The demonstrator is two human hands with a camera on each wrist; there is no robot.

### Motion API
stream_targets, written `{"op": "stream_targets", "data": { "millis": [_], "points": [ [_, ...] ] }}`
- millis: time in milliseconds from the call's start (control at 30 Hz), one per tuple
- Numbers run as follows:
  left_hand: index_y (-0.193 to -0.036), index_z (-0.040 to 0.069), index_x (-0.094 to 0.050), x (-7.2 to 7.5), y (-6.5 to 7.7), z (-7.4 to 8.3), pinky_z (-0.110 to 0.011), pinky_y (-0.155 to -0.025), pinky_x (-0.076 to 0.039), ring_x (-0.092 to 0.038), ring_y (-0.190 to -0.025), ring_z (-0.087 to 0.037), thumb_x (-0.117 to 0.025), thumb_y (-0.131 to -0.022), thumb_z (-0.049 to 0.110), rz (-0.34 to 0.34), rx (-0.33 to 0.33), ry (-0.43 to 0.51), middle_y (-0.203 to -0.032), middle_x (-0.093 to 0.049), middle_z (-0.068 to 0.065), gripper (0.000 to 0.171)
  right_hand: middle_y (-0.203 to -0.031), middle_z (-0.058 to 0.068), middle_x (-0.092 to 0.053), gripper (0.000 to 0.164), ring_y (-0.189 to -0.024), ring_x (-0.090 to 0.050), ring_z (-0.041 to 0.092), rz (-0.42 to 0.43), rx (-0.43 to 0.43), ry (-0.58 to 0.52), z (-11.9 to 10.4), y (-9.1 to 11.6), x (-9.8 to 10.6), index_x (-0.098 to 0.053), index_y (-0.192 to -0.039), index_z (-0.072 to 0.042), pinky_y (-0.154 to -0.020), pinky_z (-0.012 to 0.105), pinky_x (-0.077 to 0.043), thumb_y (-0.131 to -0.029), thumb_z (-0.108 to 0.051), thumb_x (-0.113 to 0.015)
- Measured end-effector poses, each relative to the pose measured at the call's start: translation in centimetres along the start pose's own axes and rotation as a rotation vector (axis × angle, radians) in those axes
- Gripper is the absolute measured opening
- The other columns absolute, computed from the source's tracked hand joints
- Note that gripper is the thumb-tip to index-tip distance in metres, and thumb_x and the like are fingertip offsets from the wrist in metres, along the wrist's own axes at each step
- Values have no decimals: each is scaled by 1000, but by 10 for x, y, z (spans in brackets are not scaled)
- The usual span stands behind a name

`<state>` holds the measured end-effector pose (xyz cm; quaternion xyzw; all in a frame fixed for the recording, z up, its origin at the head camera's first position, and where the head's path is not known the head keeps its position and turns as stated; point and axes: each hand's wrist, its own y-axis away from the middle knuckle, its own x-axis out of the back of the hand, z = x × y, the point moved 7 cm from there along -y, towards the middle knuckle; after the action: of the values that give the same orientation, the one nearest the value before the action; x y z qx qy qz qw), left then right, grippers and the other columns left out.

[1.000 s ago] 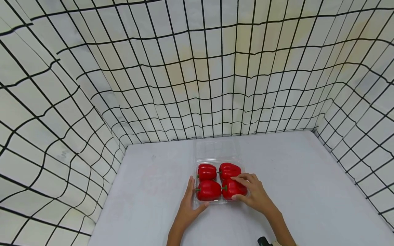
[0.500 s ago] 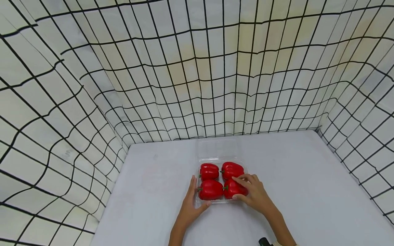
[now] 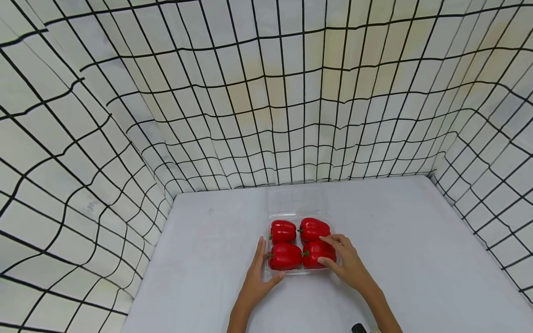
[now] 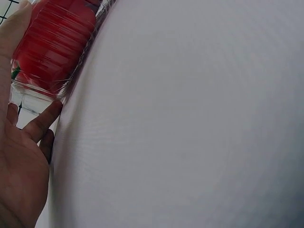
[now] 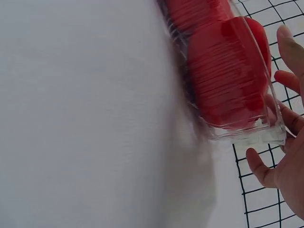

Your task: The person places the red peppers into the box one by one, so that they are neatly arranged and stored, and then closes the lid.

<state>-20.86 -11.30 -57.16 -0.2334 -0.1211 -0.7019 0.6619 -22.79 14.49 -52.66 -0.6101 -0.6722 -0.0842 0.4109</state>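
Observation:
Several red bell peppers with green stems sit in a clear plastic clamshell container [image 3: 300,272], its lid [image 3: 296,200] folded open toward the back. At the container's left side is my left hand [image 3: 255,280], fingers straight along the wall and thumb by the front edge. In the left wrist view its fingertips [image 4: 58,105] lie at the container's lower corner. My right hand [image 3: 350,264] is spread at the front right pepper [image 3: 318,255], its thumb and fingers apart. The right wrist view shows the thumb [image 5: 289,47] off that pepper [image 5: 230,71], beside the container's rim.
The container stands on a white table [image 3: 208,249]. Black wire mesh [image 3: 291,106] over white sheeting rises at the back and both sides. A dark cylindrical object [image 3: 358,328] shows at the bottom edge by the right forearm.
My right hand has loosened from the front right pepper, its thumb and fingertips drawing back slightly to the right. The left hand stays at the container's left side, and the view shifts a little.

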Motion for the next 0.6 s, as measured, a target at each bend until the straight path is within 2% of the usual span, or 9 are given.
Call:
{"op": "stream_targets", "data": {
  "millis": [133,233,367,467,600],
  "points": [
    [-158,23,-16,0,-1,-1,-45,-113,-37,-19,-151,-21,-73,-80,52,-4,14,-4,-164,-14,8,101,-115,7,-62,40,-102,-61,24,-14,-62,-124,7,-9,6,-64,-125,-13,-88,52,-58,-87,-22,-74],
    [-158,23,-16,0,-3,-2,-44,-112,-37,-19,-151,-21,-73,-80,53,-6,11,-6,-164,-14,9,101,-112,9,-65,36,-97,-64,24,-26,-101,-182,13,-19,11,-63,-124,-9,-89,55,-56,-90,-19,-69],
    [-158,21,-16,1,-3,-2,-44,-113,-36,-19,-151,-21,-73,-80,52,-5,9,-5,-164,-14,7,102,-108,12,-66,37,-94,-66,25,-71,-172,-258,27,-34,16,-58,-128,-4,-87,45,-59,-94,-18,-64],
    [-158,20,-16,2,-2,-1,-47,-112,-37,-21,-150,-24,-74,-80,52,2,9,-11,-164,-16,5,102,-105,14,-65,38,-89,-68,25,-99,-271,-290,40,-46,20,-56,-129,-2,-80,34,-61,-97,-22,-61],
    [-158,17,-17,1,-1,-1,-48,-111,-38,-22,-150,-27,-74,-80,51,0,3,-9,-164,-16,1,102,-107,20,-65,43,-85,-68,27,-100,-422,-288,59,-62,26,-53,-130,-1,-79,36,-59,-98,-30,-59]
  ]
}}
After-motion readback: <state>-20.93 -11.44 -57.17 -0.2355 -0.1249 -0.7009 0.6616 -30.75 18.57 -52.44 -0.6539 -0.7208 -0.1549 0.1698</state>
